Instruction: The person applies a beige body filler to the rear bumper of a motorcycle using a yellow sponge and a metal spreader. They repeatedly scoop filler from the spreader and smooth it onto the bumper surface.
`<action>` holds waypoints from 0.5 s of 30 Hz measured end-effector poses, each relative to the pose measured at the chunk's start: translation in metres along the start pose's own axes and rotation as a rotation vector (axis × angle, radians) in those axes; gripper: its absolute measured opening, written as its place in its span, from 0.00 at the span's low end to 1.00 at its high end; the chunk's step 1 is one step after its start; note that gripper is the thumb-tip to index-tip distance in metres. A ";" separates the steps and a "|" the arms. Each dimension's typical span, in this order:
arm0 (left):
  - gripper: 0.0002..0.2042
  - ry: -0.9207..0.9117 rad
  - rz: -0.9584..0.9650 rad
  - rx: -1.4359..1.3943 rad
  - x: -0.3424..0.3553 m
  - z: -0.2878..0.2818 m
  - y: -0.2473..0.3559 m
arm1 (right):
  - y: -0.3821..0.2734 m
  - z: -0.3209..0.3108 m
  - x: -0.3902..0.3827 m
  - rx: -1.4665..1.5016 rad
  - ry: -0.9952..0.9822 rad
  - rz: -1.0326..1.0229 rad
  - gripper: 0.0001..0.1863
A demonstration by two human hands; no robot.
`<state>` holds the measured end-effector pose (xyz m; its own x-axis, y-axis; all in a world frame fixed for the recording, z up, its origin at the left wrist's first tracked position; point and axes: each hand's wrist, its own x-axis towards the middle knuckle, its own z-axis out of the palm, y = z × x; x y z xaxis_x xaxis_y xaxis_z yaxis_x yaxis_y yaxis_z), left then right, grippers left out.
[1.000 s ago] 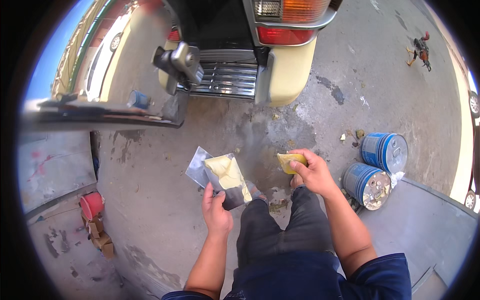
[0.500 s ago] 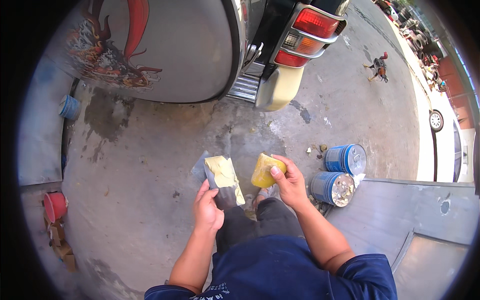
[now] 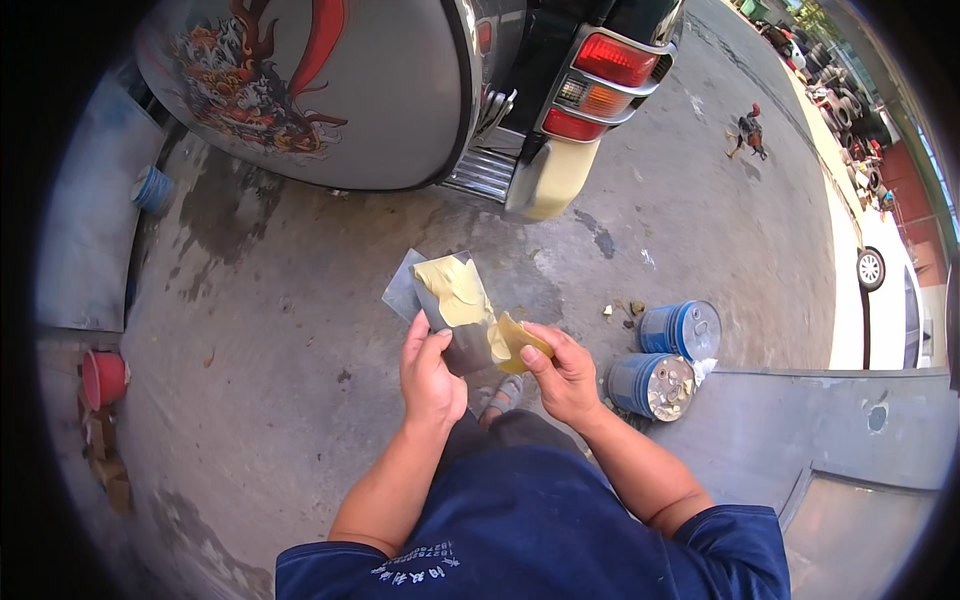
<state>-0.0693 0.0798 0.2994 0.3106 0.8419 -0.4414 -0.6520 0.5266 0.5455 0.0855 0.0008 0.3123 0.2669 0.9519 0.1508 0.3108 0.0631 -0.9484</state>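
Note:
My left hand grips a flat dark mixing board, held out over the floor. Pale yellow putty is spread thickly over its far part, with a smaller streak along its right edge. A bluish, see-through sheet sticks out from behind the board on the left. Between the thumb and fingers of my right hand is a yellow flexible putty spreader. Its left edge meets the putty at the board's right edge.
Ahead stands a vehicle with a decorated spare-wheel cover, a tail light and a cream-coloured bumper corner. Two blue drums stand at right beside a grey panel. A red bucket is at left; a rooster walks farther off.
The spreader has moved left from apart to the board's right edge and turned more edge-on. The board has shifted slightly up and right. The view has turned a little; the rooster has changed pose.

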 end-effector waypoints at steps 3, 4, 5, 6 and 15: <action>0.24 -0.003 -0.012 0.040 -0.003 0.004 -0.010 | -0.006 -0.020 -0.006 -0.067 -0.072 -0.045 0.15; 0.24 0.007 -0.023 0.052 -0.002 0.005 -0.012 | -0.007 -0.026 -0.008 -0.089 -0.107 -0.043 0.15; 0.24 0.018 -0.033 0.065 -0.003 0.006 -0.013 | -0.008 -0.031 -0.009 -0.111 -0.142 -0.040 0.14; 0.24 -0.002 -0.045 0.054 -0.004 0.006 -0.012 | -0.008 -0.035 -0.011 -0.117 -0.190 -0.037 0.14; 0.25 -0.138 -0.274 0.103 -0.028 0.005 -0.011 | 0.006 -0.063 -0.001 0.021 0.053 0.362 0.20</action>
<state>-0.0673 0.0515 0.3092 0.5605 0.6712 -0.4851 -0.4597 0.7394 0.4918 0.1444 -0.0184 0.3238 0.4029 0.8970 -0.1817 0.1693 -0.2682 -0.9484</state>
